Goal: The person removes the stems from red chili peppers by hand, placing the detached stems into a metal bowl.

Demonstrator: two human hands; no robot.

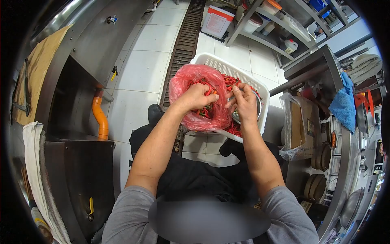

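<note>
A translucent red plastic bag (180,87) full of red chillies with green stems lies open on the left part of a white perforated basket (260,79). My left hand (199,96) is over the bag's mouth, fingers closed among the chillies, with a red one at its fingertips. To the right of the bag, my right hand (243,101) has its thumb and fingers pinched together; what they hold, if anything, is too small to name. Beneath my right hand, a round metal bowl (258,106) is partly hidden. Loose red chillies (233,129) lie around the bowl in the basket.
A floor drain grate (183,51) runs behind the basket. Steel counters stand at the left, with an orange pipe (98,114). A cardboard box (302,126) in clear plastic is at the right, near a blue cloth (343,103). Shelves with containers (252,23) stand at the back right.
</note>
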